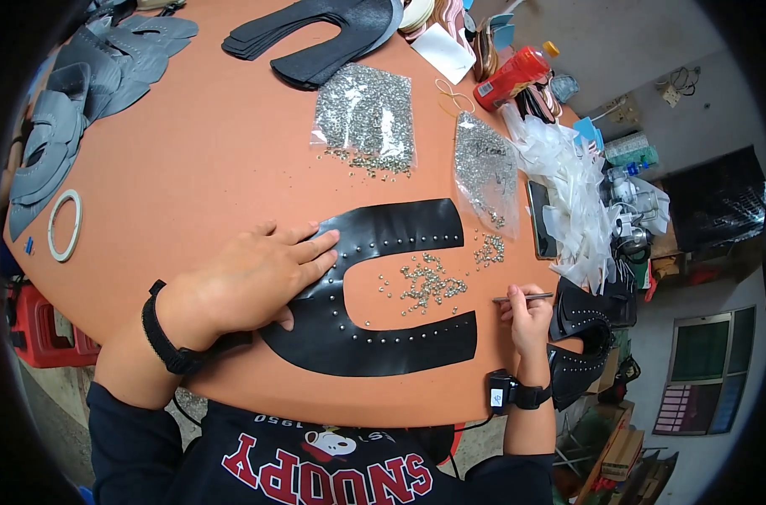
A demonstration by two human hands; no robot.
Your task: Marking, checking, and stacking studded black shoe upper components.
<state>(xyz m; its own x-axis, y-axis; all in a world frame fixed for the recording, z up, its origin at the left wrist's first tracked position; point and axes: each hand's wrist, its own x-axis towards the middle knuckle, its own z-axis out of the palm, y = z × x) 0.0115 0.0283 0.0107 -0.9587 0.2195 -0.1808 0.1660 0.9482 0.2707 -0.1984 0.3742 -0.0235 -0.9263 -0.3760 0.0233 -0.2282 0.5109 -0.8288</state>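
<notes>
The left hand [265, 269] covers the inner bend of the black U-shaped leather piece [383, 286], the loose studs [425, 284] are too small to tell apart, the finished pieces [580, 337] lie partly behind the right hand [526, 324], and the grey stack [71, 109] blurs at the rim

Two clear bags of studs [365, 118] [485, 168] – one U-shaped black piece [374, 290], one tape ring [64, 224], one red bottle [512, 77].

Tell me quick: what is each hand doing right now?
Left hand: open, pressed flat on the black U-shaped leather piece.
Right hand: closed, fingers pinching a thin metal tool beside the loose silver studs.
</notes>
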